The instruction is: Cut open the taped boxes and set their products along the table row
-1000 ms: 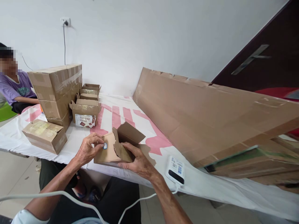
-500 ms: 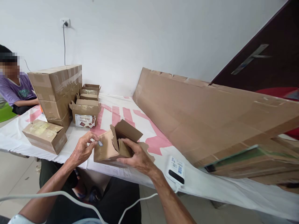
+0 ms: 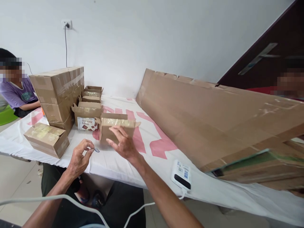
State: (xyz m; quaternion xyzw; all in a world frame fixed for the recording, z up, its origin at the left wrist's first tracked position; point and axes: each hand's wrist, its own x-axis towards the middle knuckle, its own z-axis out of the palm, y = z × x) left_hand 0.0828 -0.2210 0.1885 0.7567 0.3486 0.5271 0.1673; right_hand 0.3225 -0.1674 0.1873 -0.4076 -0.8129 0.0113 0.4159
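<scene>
An open cardboard box (image 3: 129,128), its flaps up, stands on the cloth-covered table in front of me. The fingers of my right hand (image 3: 124,145) are spread against or just before its near side; whether they touch it I cannot tell. Between thumb and fingertips, my left hand (image 3: 79,158) pinches a small flat piece with a blue edge (image 3: 97,150), like a little label. To the left of the open box, a white "Super Meal" packet (image 3: 87,123) rests against another open box (image 3: 87,112).
Taped boxes (image 3: 57,88) are stacked at left, with a closed carton (image 3: 46,139) before them. A large cardboard sheet (image 3: 201,117) leans along the right. Near the front edge lies a white device (image 3: 181,174) with a cable. One person (image 3: 17,90) sits left; another is partly visible far right.
The open box has gone from between my hands to farther back, upright beside the packet. My right hand has loosened from it. My left hand has moved slightly left, with the small piece pinched.
</scene>
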